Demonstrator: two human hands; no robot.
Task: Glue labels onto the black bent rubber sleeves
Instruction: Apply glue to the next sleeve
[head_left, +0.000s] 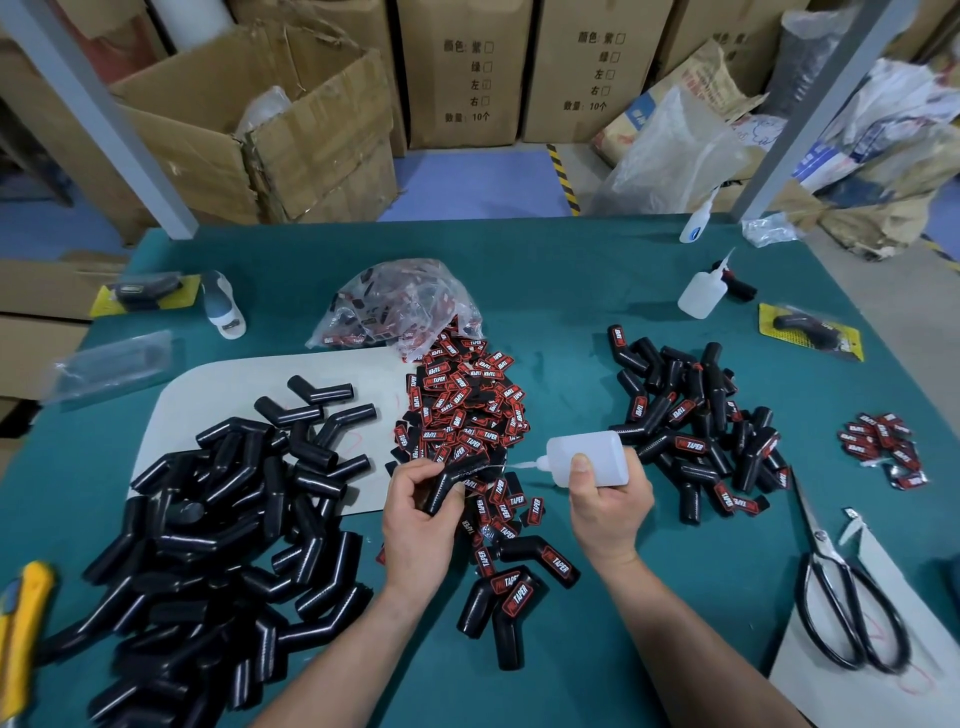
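Observation:
My left hand (420, 512) grips a black bent rubber sleeve (447, 486) above the middle of the green table. My right hand (608, 506) holds a translucent glue bottle (589, 456) lying sideways, its nozzle pointing left at the sleeve's upper end. A heap of red-and-black labels (462, 410) spills from a clear bag (400, 306) just behind my hands. Many unlabelled sleeves (218, 525) are piled at the left. Labelled sleeves (696, 421) lie heaped at the right, and a few more (519, 582) lie between my forearms.
Large scissors (841, 608) lie at the right front, a yellow utility knife (21, 618) at the left edge. Two more glue bottles (701, 291) stand at the back right beside a small label pile (883, 441). Packaged items (145, 293) sit at the back left; cardboard boxes (457, 73) behind.

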